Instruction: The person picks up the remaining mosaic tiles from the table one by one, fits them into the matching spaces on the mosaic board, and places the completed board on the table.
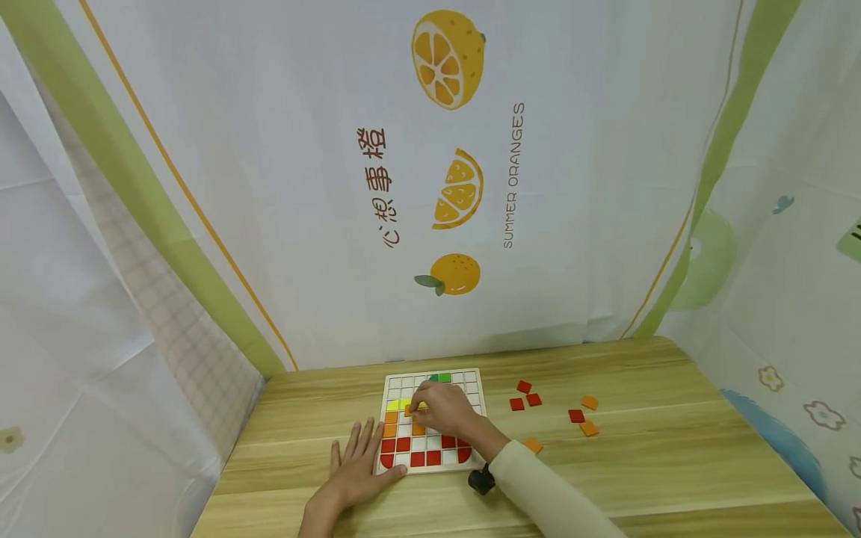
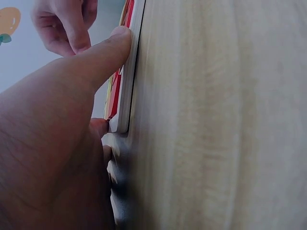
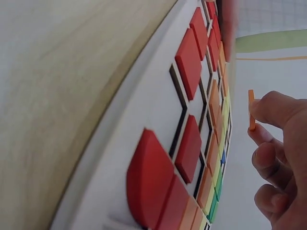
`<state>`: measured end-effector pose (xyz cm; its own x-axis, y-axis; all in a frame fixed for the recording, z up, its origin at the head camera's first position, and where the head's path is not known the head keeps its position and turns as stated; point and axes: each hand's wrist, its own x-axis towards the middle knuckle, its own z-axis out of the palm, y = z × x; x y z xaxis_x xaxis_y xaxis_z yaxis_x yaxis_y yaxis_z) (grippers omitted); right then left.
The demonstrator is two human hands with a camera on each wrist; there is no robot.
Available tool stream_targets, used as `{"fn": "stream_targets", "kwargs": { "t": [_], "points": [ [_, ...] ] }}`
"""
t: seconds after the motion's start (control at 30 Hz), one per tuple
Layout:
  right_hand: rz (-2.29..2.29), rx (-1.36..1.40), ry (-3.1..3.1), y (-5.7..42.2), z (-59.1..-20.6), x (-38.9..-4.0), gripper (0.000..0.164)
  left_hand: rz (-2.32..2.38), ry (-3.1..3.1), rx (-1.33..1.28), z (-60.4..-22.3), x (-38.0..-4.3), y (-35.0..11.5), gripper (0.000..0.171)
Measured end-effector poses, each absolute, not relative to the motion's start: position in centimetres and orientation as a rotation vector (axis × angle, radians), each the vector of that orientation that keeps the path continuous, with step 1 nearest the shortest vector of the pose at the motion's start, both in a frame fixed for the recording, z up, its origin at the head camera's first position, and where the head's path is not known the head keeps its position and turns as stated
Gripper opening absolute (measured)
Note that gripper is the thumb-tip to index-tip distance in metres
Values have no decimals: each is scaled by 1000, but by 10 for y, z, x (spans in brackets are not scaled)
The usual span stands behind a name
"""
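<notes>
A white gridded board (image 1: pixel 402 459) lies on the table, partly filled with red, orange, yellow and green tiles. A rounded red tile (image 3: pixel 149 179) fits one of its corners. Between thumb and forefinger, my right hand (image 1: pixel 447 409) pinches an orange square tile (image 3: pixel 252 110), held above the board on edge in the right wrist view. My left hand (image 1: pixel 355 474) rests with spread fingers at the board's left side, its thumb (image 2: pixel 112 50) against the near edge. The right hand covers some middle cells in the head view.
Loose red tiles (image 1: pixel 524 386) and orange tiles (image 1: pixel 589 429) lie scattered right of the board, one orange tile (image 1: pixel 533 445) close to the right sleeve (image 1: pixel 545 486). A black device (image 1: pixel 480 480) hangs at the right wrist. Behind the table is a printed curtain (image 1: pixel 323 224).
</notes>
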<state>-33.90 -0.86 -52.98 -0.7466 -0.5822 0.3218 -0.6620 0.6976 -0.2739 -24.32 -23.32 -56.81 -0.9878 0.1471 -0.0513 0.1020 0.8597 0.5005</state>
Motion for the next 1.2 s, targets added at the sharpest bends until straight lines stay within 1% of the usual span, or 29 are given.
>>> {"fn": "stream_targets", "kwargs": {
  "t": [0.37, 0.5, 0.73, 1.2],
  "points": [
    [555, 993, -2737, -20, -536, -340, 7, 787, 2950, 203, -569, -241, -233, 108],
    [445, 1010, -2773, -24, -538, -339, 6, 773, 2950, 205, -569, -242, -233, 108],
    [248, 1079, -2777, -32, -530, -331, 13, 785, 2932, 187, -566, -243, -233, 108],
    [299, 1083, -2788, -28, -532, -331, 16, 801, 2915, 188, -564, -242, -233, 110]
  ]
}}
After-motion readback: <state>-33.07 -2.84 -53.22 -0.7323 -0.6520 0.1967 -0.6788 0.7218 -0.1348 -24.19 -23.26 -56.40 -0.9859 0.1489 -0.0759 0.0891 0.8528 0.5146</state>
